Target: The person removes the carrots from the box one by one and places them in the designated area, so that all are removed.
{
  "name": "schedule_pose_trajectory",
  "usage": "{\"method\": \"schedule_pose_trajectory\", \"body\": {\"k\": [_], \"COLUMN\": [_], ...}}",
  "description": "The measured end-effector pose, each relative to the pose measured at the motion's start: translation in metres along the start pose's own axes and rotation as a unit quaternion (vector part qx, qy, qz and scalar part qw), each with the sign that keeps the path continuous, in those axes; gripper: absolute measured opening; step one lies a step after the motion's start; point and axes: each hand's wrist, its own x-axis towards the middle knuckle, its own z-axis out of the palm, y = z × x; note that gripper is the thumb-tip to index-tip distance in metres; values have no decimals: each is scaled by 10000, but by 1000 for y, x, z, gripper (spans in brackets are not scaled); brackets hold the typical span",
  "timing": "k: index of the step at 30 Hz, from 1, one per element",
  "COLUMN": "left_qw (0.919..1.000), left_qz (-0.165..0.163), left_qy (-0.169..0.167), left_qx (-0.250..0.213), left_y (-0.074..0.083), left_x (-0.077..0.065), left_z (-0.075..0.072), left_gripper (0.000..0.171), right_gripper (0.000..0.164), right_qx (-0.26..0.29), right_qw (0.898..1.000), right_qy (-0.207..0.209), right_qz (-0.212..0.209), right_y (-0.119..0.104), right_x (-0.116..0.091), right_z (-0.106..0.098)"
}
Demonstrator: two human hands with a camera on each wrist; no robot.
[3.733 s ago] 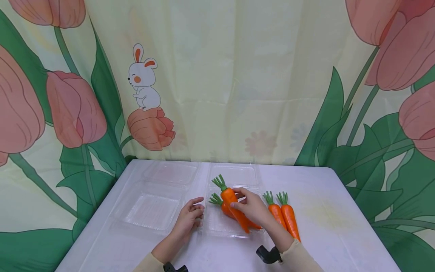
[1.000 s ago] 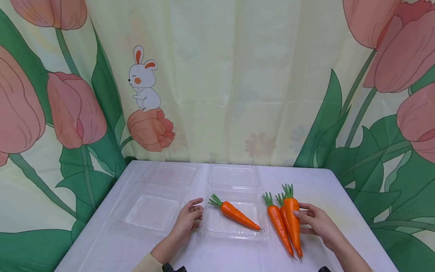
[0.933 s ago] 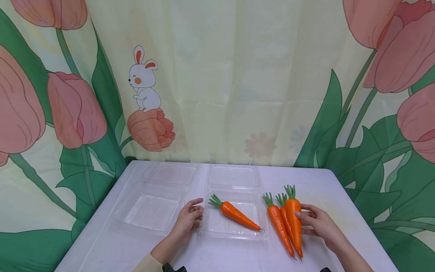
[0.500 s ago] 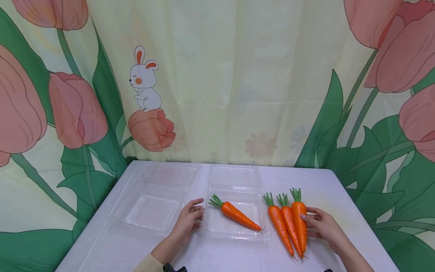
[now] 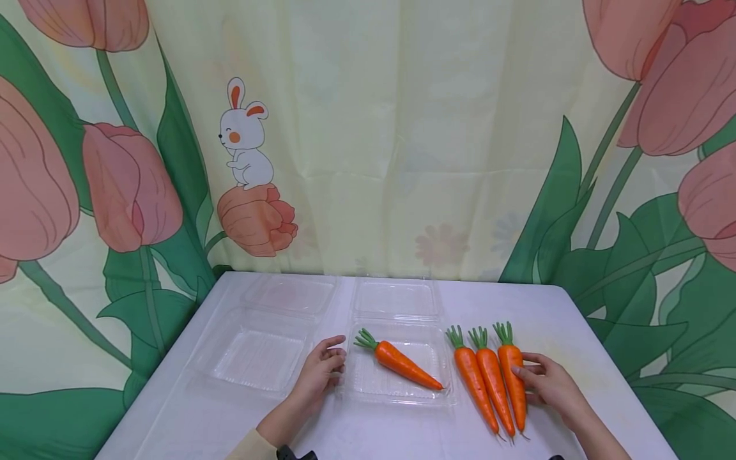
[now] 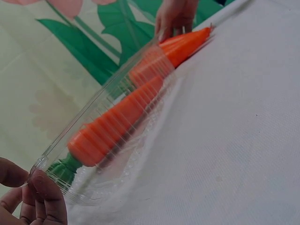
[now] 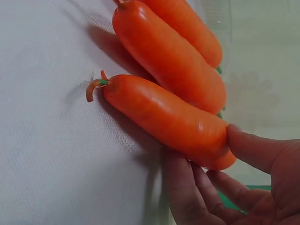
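Note:
My right hand (image 5: 549, 381) grips the rightmost orange carrot (image 5: 512, 383), thumb on one side and fingers on the other, as the right wrist view shows. This carrot lies on the table beside the middle carrot (image 5: 495, 390) and the left carrot (image 5: 474, 390), all with green tops pointing away. Another carrot (image 5: 405, 365) lies diagonally in an open clear plastic container (image 5: 397, 399), its top to the upper left. My left hand (image 5: 319, 370) pinches the container's left rim between thumb and finger (image 6: 44, 187), seen in the left wrist view.
A second clear plastic container (image 5: 255, 358) stands open at the left, with nothing in it and its lid laid back. The white table (image 5: 563, 332) ends at the back before a curtain (image 5: 448, 128) printed with tulips and a rabbit.
Earlier my right hand held a carrot over the container; it has carried it right and lowered it onto the table beside the other two. My left hand stays at the rim.

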Motion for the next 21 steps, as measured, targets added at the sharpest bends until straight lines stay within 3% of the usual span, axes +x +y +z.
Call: {"method": "schedule_pose_trajectory", "body": {"k": [13, 21], "left_qw": [10000, 10000], "left_qz": [-38, -57], "left_qy": [36, 15], "left_qx": [53, 76], "left_y": [1, 1], "left_x": [-2, -2], "left_z": [0, 0], "left_gripper": [48, 47], "right_gripper": [73, 70], "right_qx": [1, -163], "right_qw": [9999, 9998], "right_qy": [-96, 91], "right_qz": [40, -59], "right_y": [3, 3], "right_x": [1, 1], "right_z": [1, -1]}}
